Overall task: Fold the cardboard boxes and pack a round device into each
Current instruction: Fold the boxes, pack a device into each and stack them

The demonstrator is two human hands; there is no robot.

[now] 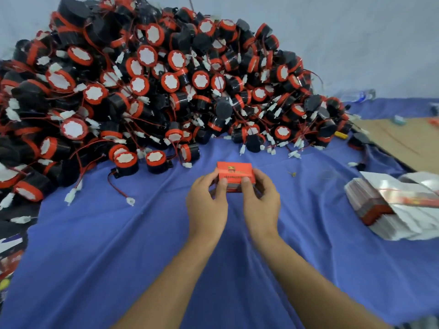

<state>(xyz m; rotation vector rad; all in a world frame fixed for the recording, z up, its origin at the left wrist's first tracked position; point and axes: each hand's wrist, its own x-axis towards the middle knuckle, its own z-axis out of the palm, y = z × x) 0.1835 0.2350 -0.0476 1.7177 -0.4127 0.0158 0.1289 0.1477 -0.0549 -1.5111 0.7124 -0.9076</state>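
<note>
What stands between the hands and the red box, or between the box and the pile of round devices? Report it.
Nothing visible does. The left hand and right hand both grip the red box, and only bare blue cloth lies between it and the nearest round devices at the pile's edge.

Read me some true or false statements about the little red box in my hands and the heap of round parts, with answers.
1. The left hand and right hand both hold the small red cardboard box. True.
2. The heap of round black-and-red devices lies nearer the person than the box. False: it lies beyond the box, spreading left.
3. The stack of flat box blanks rests on the right of the blue cloth. True.
4. The cloth is green. False: it is blue.
</note>
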